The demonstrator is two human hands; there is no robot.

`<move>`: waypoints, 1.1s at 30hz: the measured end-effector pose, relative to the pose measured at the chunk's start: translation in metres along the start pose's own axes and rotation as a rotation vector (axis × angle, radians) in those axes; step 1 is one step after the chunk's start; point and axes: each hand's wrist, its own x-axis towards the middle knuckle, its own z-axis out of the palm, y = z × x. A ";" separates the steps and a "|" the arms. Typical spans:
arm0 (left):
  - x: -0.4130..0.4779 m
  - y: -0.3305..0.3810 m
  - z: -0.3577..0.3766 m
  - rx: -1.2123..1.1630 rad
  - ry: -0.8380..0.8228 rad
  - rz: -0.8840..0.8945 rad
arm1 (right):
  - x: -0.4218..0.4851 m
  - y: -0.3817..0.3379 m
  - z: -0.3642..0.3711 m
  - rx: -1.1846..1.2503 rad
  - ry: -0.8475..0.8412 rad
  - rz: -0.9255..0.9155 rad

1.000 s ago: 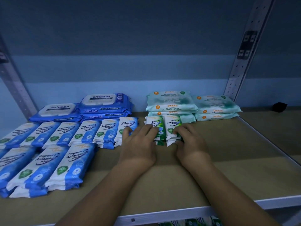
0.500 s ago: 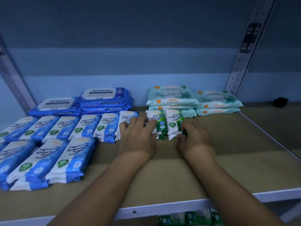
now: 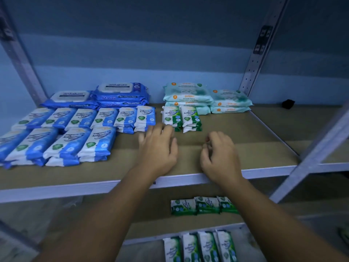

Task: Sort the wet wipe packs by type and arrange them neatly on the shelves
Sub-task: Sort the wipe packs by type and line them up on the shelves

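"antabax" on the dark blue packs (image 3: 120, 95) at eleven o'clock; "Fragrance Antibacterial Wipes" on the blue-white packs (image 3: 98, 142) at nine; "Pine Antibacterial Wipes" on the green packs (image 3: 171, 116) at twelve — "ANTIBACTERIAL" on the teal packs (image 3: 187, 93) at one.

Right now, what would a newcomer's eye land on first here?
The block of blue-and-white packs filling the left half of the shelf draws the eye first, with dark blue Antabax packs behind it. Mid-shelf, two short stacks of green pine packs sit before pale teal packs, and the left hand and right hand, both empty, are just in front.
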 end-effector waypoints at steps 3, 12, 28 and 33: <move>-0.031 0.022 -0.024 -0.119 -0.038 0.000 | -0.045 -0.003 -0.038 0.039 -0.041 -0.008; -0.153 0.073 -0.040 -0.580 -0.306 0.041 | -0.180 0.010 -0.104 0.189 -0.136 0.226; -0.224 0.066 0.079 -0.401 -1.084 -0.326 | -0.282 0.102 -0.077 0.149 -0.702 0.970; -0.240 0.063 0.146 -0.390 -1.200 -0.346 | -0.295 0.141 -0.029 0.142 -0.755 1.030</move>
